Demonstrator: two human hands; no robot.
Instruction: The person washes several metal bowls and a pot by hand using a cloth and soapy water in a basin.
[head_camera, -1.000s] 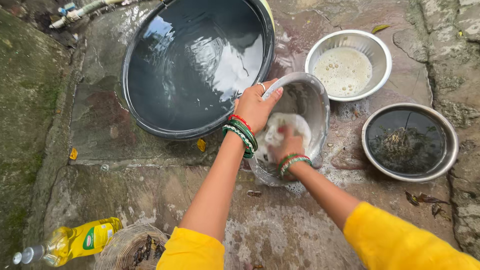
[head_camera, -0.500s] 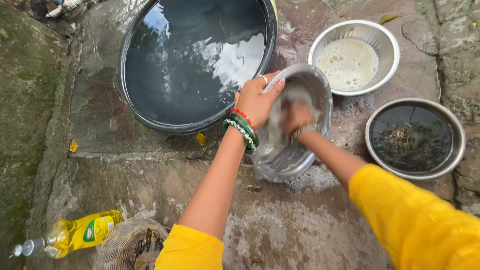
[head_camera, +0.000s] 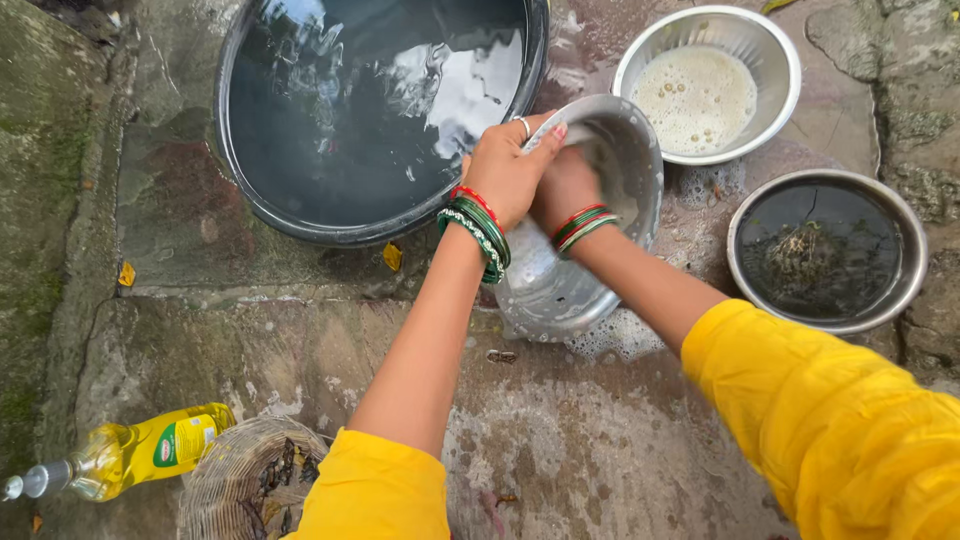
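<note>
Left hand (head_camera: 507, 175) clamps the rim of a tilted steel bowl (head_camera: 590, 290) on wet stone; right hand (head_camera: 566, 188), grasp hidden, scrubs just inside. Suds (head_camera: 620, 338) cling below, rinsing apparently pending.

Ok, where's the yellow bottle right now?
In the head view, the yellow bottle lies on its side at the bottom left, on the wet stone floor, just left of the wicker basket.
</note>
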